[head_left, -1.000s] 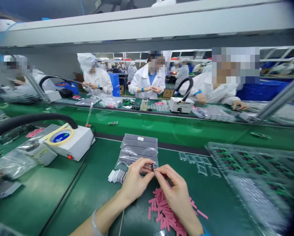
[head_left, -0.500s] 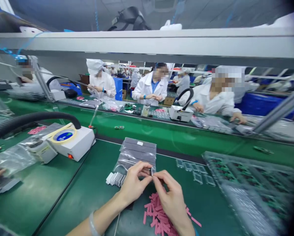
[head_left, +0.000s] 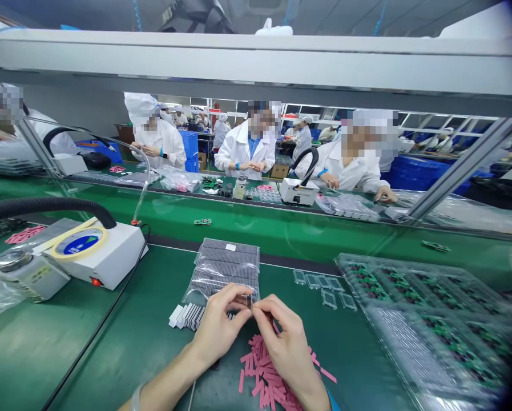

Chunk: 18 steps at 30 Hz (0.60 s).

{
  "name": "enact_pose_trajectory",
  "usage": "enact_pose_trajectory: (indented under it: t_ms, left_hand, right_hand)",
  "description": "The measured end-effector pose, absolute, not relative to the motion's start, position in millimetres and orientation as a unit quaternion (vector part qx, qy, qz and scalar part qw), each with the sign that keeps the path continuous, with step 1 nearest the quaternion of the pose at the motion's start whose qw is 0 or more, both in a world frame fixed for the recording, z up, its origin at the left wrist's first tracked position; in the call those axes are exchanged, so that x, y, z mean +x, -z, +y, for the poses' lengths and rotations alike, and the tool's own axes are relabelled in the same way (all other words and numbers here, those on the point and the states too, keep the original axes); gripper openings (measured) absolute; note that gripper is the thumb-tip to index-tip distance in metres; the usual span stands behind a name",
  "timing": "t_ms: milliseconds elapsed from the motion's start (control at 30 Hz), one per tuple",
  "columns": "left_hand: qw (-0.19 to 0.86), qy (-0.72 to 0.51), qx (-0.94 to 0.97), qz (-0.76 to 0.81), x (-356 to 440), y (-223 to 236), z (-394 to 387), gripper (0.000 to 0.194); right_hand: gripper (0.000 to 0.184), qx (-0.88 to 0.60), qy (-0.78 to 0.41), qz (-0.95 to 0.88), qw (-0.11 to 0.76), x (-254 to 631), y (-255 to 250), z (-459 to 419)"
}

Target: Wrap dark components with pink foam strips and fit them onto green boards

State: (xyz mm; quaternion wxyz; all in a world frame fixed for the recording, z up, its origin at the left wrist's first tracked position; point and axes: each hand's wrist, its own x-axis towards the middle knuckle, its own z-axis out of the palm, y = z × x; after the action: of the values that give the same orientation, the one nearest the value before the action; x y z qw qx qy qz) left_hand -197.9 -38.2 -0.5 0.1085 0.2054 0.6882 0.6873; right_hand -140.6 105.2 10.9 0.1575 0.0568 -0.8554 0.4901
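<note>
Head camera shows the left hand (head_left: pixel 217 325) and right hand (head_left: pixel 283 348) pinching a small dark part (head_left: pixel 249 302) between their fingertips, just above loose pink strips (head_left: pixel 266 371) on the green surface (head_left: pixel 123 337); this fine step seems to call for a steady grip.

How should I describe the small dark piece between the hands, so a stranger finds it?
On the green workbench, find the bag of grey strips. Below it, the left hand and right hand pinch the small dark piece, held off the bench.
</note>
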Motion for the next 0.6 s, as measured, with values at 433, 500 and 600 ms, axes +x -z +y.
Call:
enact_pose_trajectory:
  t_ms: [433,500,600]
  left_hand:
    - [0.109,-0.686,0.197,0.692,-194.8,-0.9,-37.9,0.019]
    - [0.107,-0.686,0.198,0.692,-195.2,0.0,-37.8,0.019]
    - [0.106,-0.682,0.200,0.695,-195.5,0.6,-38.0,0.019]
  right_hand:
    - [0.029,0.048,-0.508,-0.848,0.144,-142.0,-10.8,106.5]
    - [0.029,0.048,-0.511,-0.846,0.144,-142.0,-10.2,107.0]
    - [0.029,0.050,-0.511,-0.846,0.145,-141.9,-9.4,107.2]
